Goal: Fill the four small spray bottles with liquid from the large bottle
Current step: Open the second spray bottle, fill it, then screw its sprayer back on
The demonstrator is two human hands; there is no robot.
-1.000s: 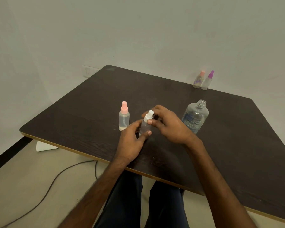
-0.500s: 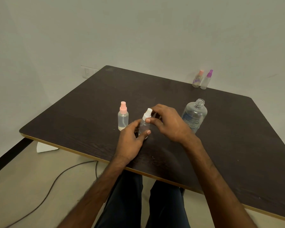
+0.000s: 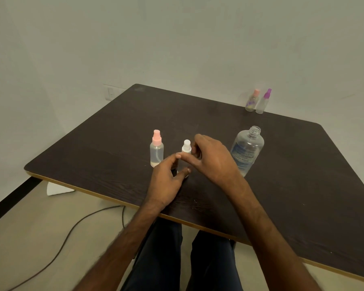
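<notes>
I see the fingertips (image 3: 189, 160) of the right hand (image 3: 213, 159) pinching the white-capped spray bottle (image 3: 186, 145) just under its cap. The left hand (image 3: 166, 182) curls its fingers (image 3: 184, 171) round the bottle's lower body, hiding most of it from me. The bottle stands upright near the front edge of the dark table (image 3: 303, 185). A pink-capped spray bottle (image 3: 156, 149) stands just to its left and the uncapped large bottle (image 3: 247, 150) to its right. Two more small bottles (image 3: 257, 101) stand side by side at the far edge.
</notes>
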